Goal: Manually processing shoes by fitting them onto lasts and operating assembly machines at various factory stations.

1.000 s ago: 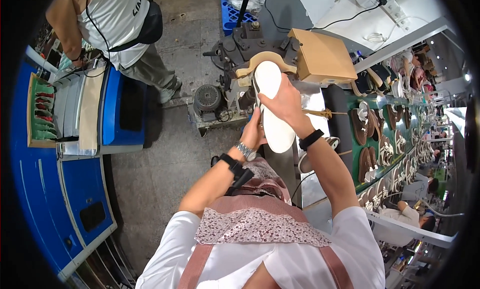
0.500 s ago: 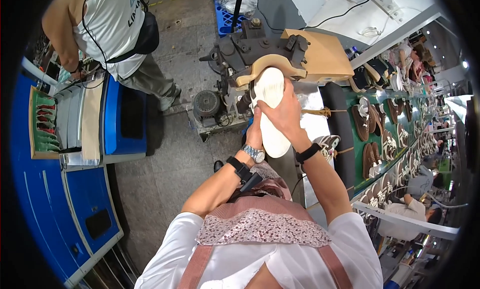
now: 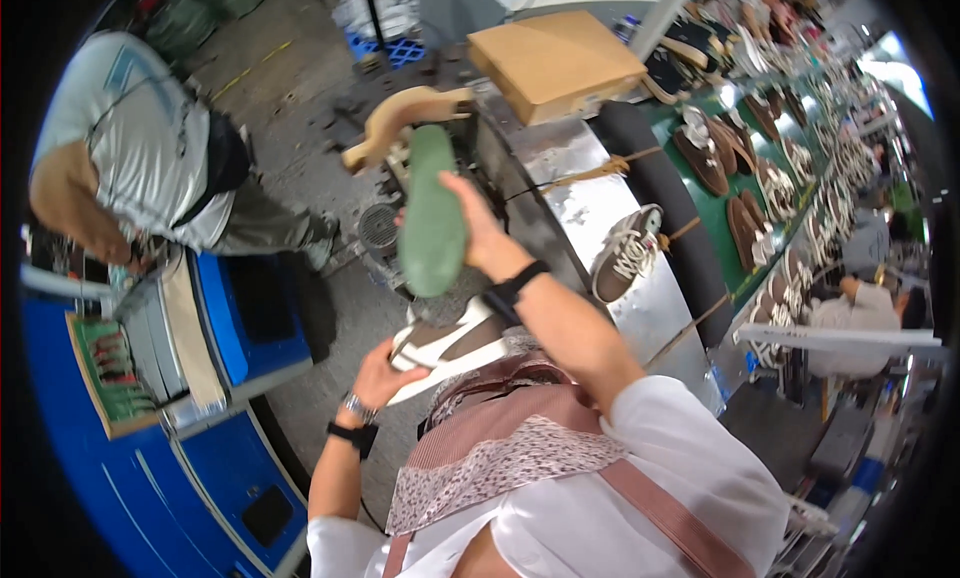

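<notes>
My right hand [image 3: 476, 225] is closed round a green shoe last [image 3: 433, 228], its smooth foot-shaped underside turned up. Lower and to the left, my left hand [image 3: 383, 380] grips one end of a brown and white shoe [image 3: 458, 344]. The shoe lies tilted on its side close to my apron, its white sole edge toward me. Just beyond the last stands a dark machine with a curved tan pad [image 3: 405, 118]. The fingers on the last's far side are mostly hidden.
A brown laced shoe [image 3: 628, 256] rests on the metal table [image 3: 650, 323] at right. Behind it is a cardboard box [image 3: 560, 63]. Rows of shoes stand on a green conveyor [image 3: 690, 138]. A person [image 3: 150, 138] stands at a blue machine [image 3: 255, 318] on the left.
Both hands held one shoe, white sole up, by the tan pad. Now they are apart: the left has moved down and left with the shoe, and the right holds a green last. The view has turned.
</notes>
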Demonstrator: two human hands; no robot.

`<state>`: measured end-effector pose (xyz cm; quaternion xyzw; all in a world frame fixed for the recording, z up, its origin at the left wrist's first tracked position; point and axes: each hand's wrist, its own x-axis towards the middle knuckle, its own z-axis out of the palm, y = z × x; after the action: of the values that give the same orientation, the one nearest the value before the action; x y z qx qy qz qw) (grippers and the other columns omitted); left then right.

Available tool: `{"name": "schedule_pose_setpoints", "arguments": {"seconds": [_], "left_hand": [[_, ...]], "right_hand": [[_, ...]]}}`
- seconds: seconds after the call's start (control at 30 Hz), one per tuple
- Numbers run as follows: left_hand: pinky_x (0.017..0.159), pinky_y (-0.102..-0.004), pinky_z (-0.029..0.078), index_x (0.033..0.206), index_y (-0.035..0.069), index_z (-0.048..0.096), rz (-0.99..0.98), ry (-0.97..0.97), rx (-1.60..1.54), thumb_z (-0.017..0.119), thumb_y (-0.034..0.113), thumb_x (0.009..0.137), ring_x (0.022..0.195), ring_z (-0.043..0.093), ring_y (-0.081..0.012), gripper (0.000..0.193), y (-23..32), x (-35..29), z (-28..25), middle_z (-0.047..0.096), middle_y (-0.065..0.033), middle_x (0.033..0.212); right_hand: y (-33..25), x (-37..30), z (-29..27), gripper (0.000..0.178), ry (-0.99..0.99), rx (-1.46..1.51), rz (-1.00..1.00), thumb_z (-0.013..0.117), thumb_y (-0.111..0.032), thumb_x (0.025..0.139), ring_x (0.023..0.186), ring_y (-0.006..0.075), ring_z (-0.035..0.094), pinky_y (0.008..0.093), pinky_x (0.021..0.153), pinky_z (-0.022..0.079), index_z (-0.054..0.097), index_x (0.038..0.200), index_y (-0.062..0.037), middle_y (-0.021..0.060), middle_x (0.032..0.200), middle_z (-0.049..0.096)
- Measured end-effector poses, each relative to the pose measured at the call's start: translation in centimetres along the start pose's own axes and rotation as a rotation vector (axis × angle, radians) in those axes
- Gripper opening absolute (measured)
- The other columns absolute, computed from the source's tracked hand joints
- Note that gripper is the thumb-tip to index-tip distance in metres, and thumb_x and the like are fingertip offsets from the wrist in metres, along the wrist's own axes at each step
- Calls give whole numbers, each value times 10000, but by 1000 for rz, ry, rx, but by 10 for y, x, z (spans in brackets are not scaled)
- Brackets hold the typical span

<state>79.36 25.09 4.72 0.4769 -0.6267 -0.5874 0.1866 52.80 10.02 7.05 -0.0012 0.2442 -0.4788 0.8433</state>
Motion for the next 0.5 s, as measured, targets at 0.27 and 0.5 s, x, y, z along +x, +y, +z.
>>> {"name": "schedule_pose_setpoints", "arguments": {"seconds": [0.27, 0.5], "left_hand": [[737, -472, 557, 1230, 86, 644, -92, 165, 632, 777, 620, 752, 883, 706, -391, 729, 30, 82, 72, 733, -192, 975], [821, -467, 519, 1137, 63, 588, 308, 274, 695, 777, 416, 804, 1001, 650, -351, 521, 106, 268, 216, 683, -167, 1064]], "right_hand": [[-44, -129, 9, 881, -196, -828, -540, 769, -211, 781, 1269, 255, 508, 373, 1077, 416, 320, 1522, -56, 146, 1404, 460], [-95, -300, -190, 1036, 1073, -1278, -984, 861, -213, 683, 1302, 292, 464, 404, 1108, 374, 282, 1518, -11, 172, 1430, 422]]}}
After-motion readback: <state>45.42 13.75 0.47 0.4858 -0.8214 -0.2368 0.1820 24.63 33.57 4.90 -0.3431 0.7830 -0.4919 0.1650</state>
